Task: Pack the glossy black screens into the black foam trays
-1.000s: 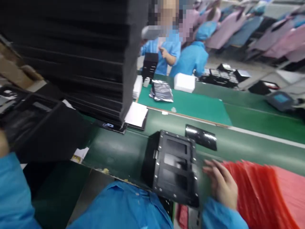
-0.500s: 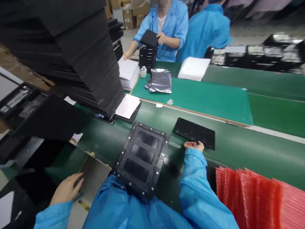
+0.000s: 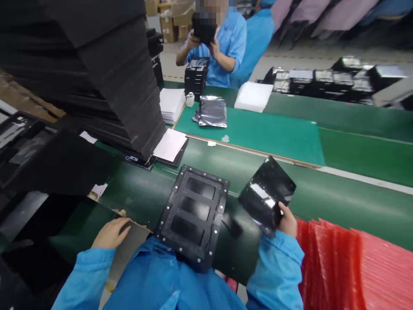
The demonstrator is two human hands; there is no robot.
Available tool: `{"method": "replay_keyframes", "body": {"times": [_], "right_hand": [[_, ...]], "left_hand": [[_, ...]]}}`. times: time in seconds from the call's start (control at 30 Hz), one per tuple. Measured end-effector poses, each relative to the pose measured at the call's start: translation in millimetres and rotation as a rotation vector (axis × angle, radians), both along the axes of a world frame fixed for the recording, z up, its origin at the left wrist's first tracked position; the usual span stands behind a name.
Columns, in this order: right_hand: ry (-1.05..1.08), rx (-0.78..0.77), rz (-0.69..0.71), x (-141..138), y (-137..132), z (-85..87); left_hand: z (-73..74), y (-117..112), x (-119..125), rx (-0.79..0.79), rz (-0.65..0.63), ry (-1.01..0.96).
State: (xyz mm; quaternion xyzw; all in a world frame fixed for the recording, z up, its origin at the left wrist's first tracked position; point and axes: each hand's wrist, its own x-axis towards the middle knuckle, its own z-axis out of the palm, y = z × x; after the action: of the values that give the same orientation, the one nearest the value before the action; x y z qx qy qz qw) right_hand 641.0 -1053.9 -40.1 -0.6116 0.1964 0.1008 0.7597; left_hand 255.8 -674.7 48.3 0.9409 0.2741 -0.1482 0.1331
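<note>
My right hand [image 3: 287,221] grips a glossy black flat panel [image 3: 269,193] by its lower right corner, with the thumb on the shiny face. The panel is tilted above the green table and reflects the light. My left hand [image 3: 111,232] is empty at the table's front edge, its fingers stretched out. Between my hands lies a black plate-like fixture [image 3: 192,206] with three rectangular recesses and several silver dots around its rim. It overhangs the front edge towards my body. A small dark strip [image 3: 232,227] rests against the fixture's right side.
A tall stack of black sheets [image 3: 122,90] rises at the left. Red bubble bags [image 3: 332,258] stand at the right. Across the green table [image 3: 355,193] are silver bags [image 3: 213,111], white sheets [image 3: 253,95] and a co-worker [image 3: 230,47] holding a black object.
My right hand has picked up the black panel and turned its glossy face into view. My left hand has moved right and up to the table edge. The co-worker has raised a black object.
</note>
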Motion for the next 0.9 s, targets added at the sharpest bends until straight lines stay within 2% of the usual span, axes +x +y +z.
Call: {"method": "replay_keyframes", "body": {"times": [0.07,0.13,0.27,0.37,0.53,0.67,0.73,0.8,0.9], "right_hand": [[0.009,-0.022,-0.009,-35,-5,22.5],[0.03,-0.056,0.037,-69,3,45.6],[0.039,-0.164,0.219,-124,45,82.1],[0.042,-0.19,0.341,-150,85,95.0],[0.054,-0.225,0.328,-165,130,95.1],[0.028,-0.228,0.278,-161,141,88.8],[-0.017,-0.279,0.286,-156,141,85.2],[-0.121,-0.429,0.308,-150,138,80.4],[-0.359,-0.827,0.344,-147,128,68.5]], "left_hand": [[-11.5,17,12,-0.046,-0.088,0.007],[-25.5,34,20,-0.105,-0.189,0.006],[-56.0,72,22,-0.166,-0.329,-0.054],[-72.2,100,16,-0.18,-0.424,-0.083],[-79.3,136,2,-0.183,-0.499,-0.116],[-80.2,146,-9,-0.192,-0.499,-0.143],[-80.4,144,-12,-0.208,-0.502,-0.158],[-78.8,139,-11,-0.236,-0.514,-0.168],[-72.2,118,3,-0.334,-0.537,-0.188]]}}
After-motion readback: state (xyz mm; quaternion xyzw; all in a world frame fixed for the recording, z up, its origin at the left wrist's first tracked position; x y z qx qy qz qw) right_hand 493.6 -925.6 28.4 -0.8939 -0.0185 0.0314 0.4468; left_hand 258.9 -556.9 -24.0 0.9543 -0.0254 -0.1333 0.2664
